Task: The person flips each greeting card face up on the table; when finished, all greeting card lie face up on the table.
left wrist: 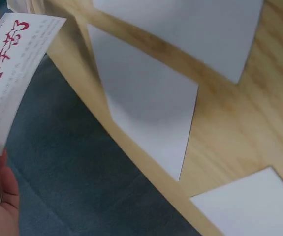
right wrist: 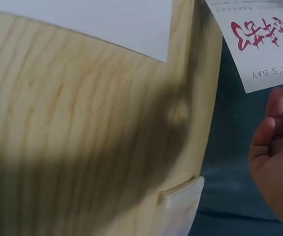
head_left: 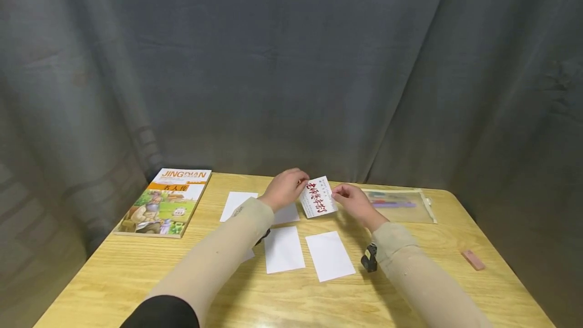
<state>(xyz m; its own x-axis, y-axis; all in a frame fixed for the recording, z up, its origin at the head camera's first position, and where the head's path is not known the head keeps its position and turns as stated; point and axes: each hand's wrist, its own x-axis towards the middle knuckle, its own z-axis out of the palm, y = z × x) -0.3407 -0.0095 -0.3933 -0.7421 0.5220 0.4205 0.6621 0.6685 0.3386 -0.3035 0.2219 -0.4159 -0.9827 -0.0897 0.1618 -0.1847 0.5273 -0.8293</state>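
Note:
A card with large red Chinese characters point(head_left: 319, 197) is held up, tilted, above the back of the table. My left hand point(head_left: 287, 187) pinches its left edge, and my right hand point(head_left: 357, 205) pinches the opposite edge. Small print runs beside the red writing; in the right wrist view the card point(right wrist: 267, 46) also shows the letters "CHER'S DAY". Several blank white cards lie below and to the left, among them a front middle card point(head_left: 284, 250) and a front right card point(head_left: 330, 256). My left forearm covers part of the cards on the left.
A colourful book point(head_left: 166, 201) lies at the back left. Behind my right hand is a clear zip pouch point(head_left: 425, 211) with pens inside. A pink eraser point(head_left: 473, 259) rests near the right edge of the wooden table point(head_left: 291, 300). A grey curtain point(head_left: 273, 65) hangs behind.

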